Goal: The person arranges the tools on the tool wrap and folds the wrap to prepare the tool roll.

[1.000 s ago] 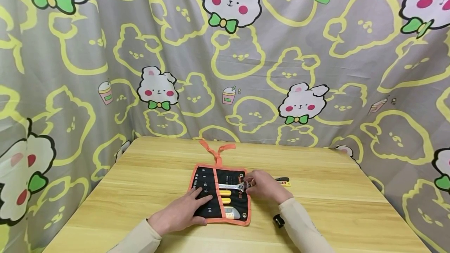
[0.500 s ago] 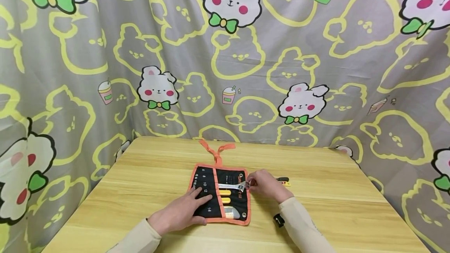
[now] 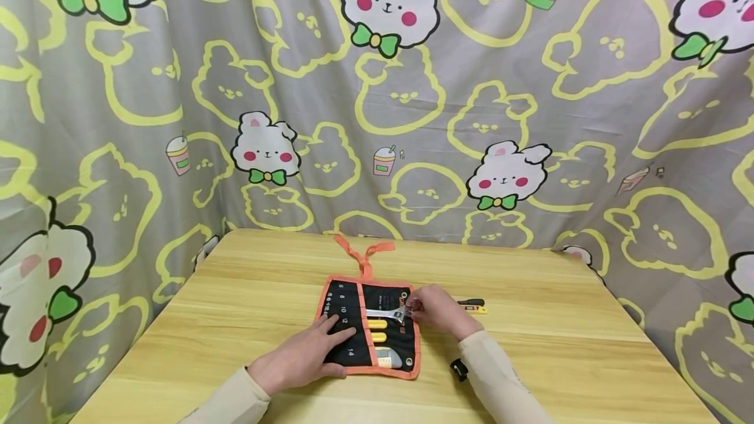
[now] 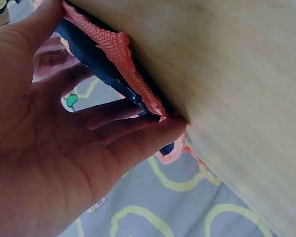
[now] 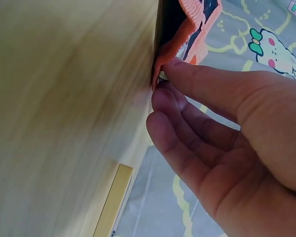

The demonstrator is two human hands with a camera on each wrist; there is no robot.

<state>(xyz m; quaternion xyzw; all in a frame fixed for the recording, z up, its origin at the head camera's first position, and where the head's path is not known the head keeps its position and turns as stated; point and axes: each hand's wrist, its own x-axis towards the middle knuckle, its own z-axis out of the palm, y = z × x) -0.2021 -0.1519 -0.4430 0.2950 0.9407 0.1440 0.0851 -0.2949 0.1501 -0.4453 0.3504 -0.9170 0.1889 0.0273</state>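
Observation:
A black tool roll with an orange border (image 3: pixel 321 306) lies unrolled in the middle of the wooden table (image 3: pixel 247 293). My left hand (image 3: pixel 337 332) rests flat on its left panel, fingers straight; the left wrist view shows those fingers (image 4: pixel 138 143) against the orange edge (image 4: pixel 116 47). A silver adjustable wrench (image 3: pixel 381 312) lies across the right panel. My right hand (image 3: pixel 412 309) pinches its head at the roll's right edge. In the right wrist view the fingertips (image 5: pixel 170 81) meet at the orange border (image 5: pixel 190 34).
Two yellow handles (image 3: pixel 377 324) and a silver tool (image 3: pixel 390 359) sit in pockets below the wrench. The orange tie strap (image 3: pixel 362 252) trails toward the back. A small black and yellow tool (image 3: pixel 473 306) lies right of the roll. A cartoon-print curtain (image 3: pixel 377 116) surrounds the table.
My right hand has shifted slightly left along the wrench toward the roll. The left hand has stayed where it was.

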